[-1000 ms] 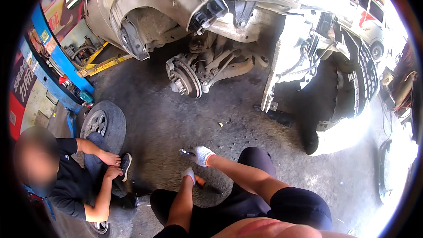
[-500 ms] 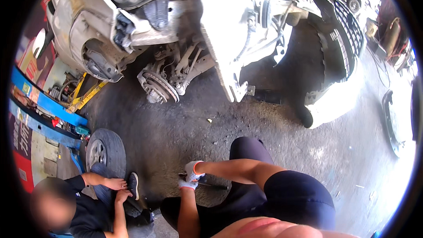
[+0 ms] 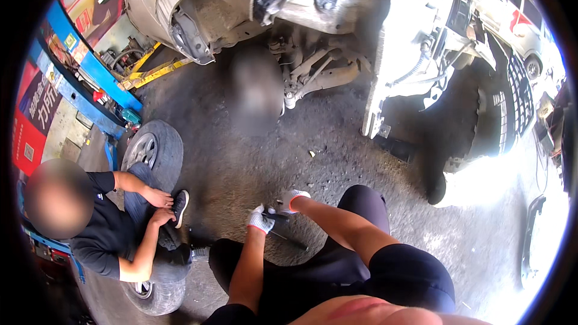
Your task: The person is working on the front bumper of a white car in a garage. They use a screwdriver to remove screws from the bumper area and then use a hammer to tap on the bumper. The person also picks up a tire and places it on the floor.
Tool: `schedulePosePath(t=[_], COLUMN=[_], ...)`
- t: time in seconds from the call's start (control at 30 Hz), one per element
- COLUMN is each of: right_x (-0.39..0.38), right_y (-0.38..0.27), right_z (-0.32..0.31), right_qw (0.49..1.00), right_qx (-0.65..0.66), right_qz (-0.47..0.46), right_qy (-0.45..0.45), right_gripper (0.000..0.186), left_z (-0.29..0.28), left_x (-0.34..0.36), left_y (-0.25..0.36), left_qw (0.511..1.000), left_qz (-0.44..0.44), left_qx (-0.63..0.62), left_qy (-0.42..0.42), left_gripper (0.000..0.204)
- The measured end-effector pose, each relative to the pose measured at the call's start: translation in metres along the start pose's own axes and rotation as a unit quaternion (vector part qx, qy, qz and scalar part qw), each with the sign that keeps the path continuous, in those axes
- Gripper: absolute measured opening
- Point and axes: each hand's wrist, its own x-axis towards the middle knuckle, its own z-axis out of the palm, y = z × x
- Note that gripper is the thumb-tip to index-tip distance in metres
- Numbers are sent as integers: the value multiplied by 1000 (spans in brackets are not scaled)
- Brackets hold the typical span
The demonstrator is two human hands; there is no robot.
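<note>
Both my hands wear pale knitted gloves and are above the floor between my knees. My left hand (image 3: 261, 221) is closed on a short dark tool (image 3: 277, 217), whose exact kind I cannot make out. A little ahead and to the right, my right hand (image 3: 295, 200), with an orange glove cuff, has its fingers curled in; what they hold, if anything, is too small to name. Beneath the hands is a thin rod with a black handle (image 3: 295, 242), slanting toward my thigh.
Ahead is a stripped car front with bare suspension arms (image 3: 325, 69); its hub is blurred. A detached bumper (image 3: 457, 174) lies right. At left, a co-worker (image 3: 105, 222) sits by an upright wheel (image 3: 153, 150), near a blue lift post (image 3: 78, 54) and yellow stand (image 3: 150, 72).
My hands, together before, are now apart, the right one forward and to the right. The dark tool now shows at my left hand. The view has swung left, shifting the car rightward.
</note>
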Motion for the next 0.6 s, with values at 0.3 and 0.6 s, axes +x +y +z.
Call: schedulePosePath(t=[0.3, 0.6], right_x=[-22, -37], right_y=[-9, -34], right_z=[-74, -40], right_qw=[899, 823], right_qx=[321, 540], right_qz=[-234, -161], right_qy=[183, -68], right_gripper=[35, 26], left_z=[110, 120], left_x=[-41, -84], left_y=[69, 63], left_qw=[908, 933], left_qz=[-113, 50], left_qx=[-165, -135], left_qy=[-368, -330], left_gripper=[27, 23])
